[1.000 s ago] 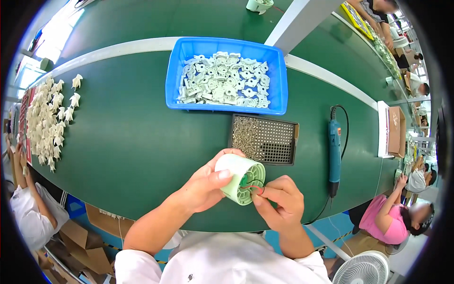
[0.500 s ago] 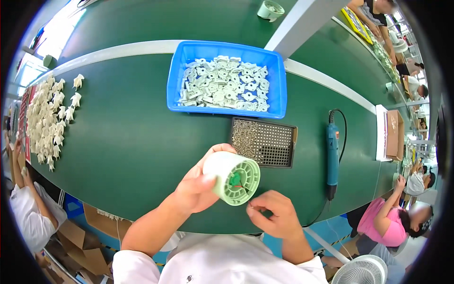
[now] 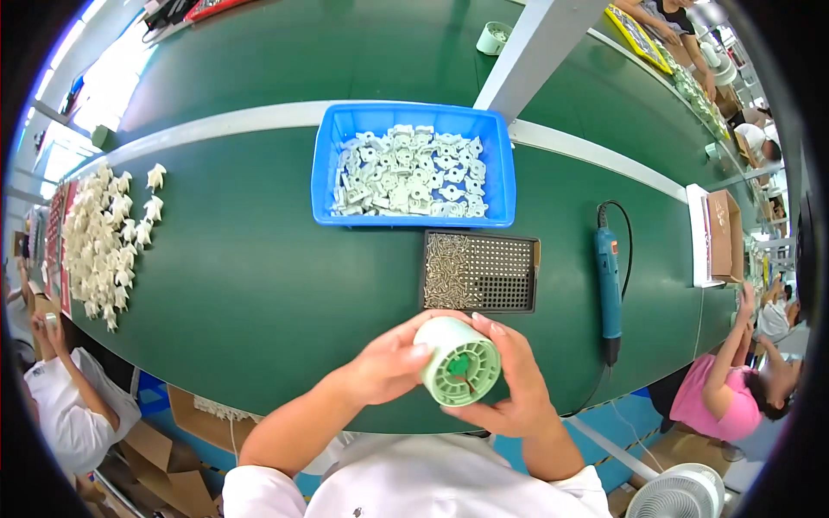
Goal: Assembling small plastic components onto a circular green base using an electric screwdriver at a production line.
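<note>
The person's left hand (image 3: 387,367) curls around a smooth, pale-green plastic cylinder (image 3: 439,344) over the green table (image 3: 259,285); the right hand (image 3: 523,393) clasps its ribbed end, where what seems a thin wire (image 3: 469,385) shows. Beyond sit a perforated black tray (image 3: 505,292), metallic screws (image 3: 446,269) and a glossy blue tub (image 3: 414,219).

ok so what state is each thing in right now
housing, in both hands, open end showing
left hand, holding housing
right hand, holding housing
tub, open, partly filled with pale parts
tray, screws at left, holes showing at right
driver, lying on table, unheld
white pieces, loosely clustered
fan, running or not unclear
</note>
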A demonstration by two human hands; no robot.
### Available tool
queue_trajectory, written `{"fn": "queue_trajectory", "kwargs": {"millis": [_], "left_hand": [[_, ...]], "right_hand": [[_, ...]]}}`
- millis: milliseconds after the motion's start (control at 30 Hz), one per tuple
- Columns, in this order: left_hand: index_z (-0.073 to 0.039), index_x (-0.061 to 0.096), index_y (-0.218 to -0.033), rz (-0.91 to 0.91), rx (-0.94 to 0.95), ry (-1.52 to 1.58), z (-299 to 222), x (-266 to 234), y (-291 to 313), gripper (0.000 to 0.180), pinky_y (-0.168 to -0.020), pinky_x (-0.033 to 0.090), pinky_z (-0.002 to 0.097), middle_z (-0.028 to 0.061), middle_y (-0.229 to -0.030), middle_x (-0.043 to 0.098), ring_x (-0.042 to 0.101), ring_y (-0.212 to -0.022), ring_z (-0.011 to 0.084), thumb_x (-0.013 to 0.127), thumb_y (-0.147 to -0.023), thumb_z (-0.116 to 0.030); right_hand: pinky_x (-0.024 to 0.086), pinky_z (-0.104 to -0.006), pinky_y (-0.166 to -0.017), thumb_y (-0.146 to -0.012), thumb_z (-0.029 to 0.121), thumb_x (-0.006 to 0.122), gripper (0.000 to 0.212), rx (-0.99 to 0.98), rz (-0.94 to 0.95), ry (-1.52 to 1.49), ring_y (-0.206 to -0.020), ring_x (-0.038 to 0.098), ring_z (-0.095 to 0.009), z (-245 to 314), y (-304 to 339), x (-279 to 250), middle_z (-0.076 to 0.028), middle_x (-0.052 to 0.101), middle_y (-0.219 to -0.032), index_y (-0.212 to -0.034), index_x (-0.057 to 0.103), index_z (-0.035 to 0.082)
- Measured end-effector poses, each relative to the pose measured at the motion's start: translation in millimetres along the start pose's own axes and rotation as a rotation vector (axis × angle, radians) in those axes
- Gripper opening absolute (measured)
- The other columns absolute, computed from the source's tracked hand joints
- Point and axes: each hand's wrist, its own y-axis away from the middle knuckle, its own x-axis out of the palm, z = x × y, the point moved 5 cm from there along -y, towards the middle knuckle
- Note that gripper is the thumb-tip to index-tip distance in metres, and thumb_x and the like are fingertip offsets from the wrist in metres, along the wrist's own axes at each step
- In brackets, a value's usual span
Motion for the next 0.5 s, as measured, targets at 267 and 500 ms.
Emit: {"fn": "queue_trajectory", "kwargs": {"millis": [267, 500], "left_hand": [[-0.003, 0.066, -0.100, -0.424, 0.780, -1.572, -102, 44, -5, 0.018, -0.080, 0.048, 0.0307, 0.0096, -0.096, 0.065, 0.062, -0.085, 0.0212, 0.066, -0.082, -0.002], [-0.005, 0.067, -0.096, -0.314, 0.442, -2.187, -153, 20, -84, 0.019, -0.084, 0.045, 0.0396, 0.0129, -0.092, 0.064, 0.058, -0.096, 0.0304, 0.067, -0.078, -0.012]], "right_hand": [[0.044, -0.0398, -0.095, -0.060, 0.011, 0.084, 0.076, 0.235, -0.091, 0.029, -0.113, 0.054, -0.030, -26, 38, -6, -0.018, 0.055, -0.124, -0.125, 0.048, -0.001], [0.040, -0.0434, -0.099, -0.062, 0.018, 0.084, 0.081, 0.205, -0.161, 0.146, -0.116, 0.052, -0.034, -29, 44, 12, -0.018, 0.054, -0.127, -0.130, 0.044, 0.000]]}}
